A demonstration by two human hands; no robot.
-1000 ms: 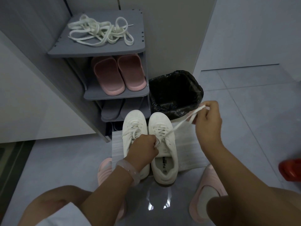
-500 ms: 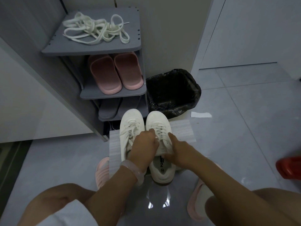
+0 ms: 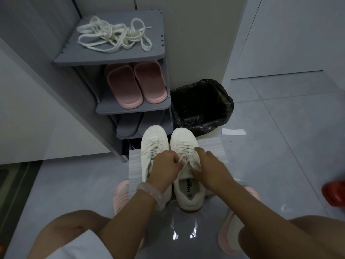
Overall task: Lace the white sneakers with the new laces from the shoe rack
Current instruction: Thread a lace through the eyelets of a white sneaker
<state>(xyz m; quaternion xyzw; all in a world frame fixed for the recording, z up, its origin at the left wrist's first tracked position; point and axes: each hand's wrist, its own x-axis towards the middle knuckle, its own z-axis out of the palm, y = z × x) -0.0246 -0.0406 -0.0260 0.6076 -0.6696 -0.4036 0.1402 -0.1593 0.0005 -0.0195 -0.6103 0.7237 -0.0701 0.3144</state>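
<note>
Two white sneakers stand side by side on a white foam sheet (image 3: 214,146), toes toward the rack. Both carry laces. My left hand (image 3: 165,166) pinches the lace on the right sneaker (image 3: 183,141) near its upper eyelets. My right hand (image 3: 211,165) grips that sneaker's right side at the collar, thumb on the tongue. The left sneaker (image 3: 153,137) is partly hidden under my left wrist. A tangle of white laces (image 3: 113,37) lies on the top shelf of the grey shoe rack (image 3: 112,59).
Pink slippers (image 3: 134,86) sit on the rack's second shelf, grey ones below. A bin with a black bag (image 3: 201,107) stands right of the rack. A white paper scrap (image 3: 233,131) lies on the tiled floor. A red object (image 3: 334,193) is at the right edge. My knees and pink slippers frame the bottom.
A second ago my right hand held a lace end pulled up and out to the right. It has dropped to the right sneaker's side. My left hand stayed on the laces.
</note>
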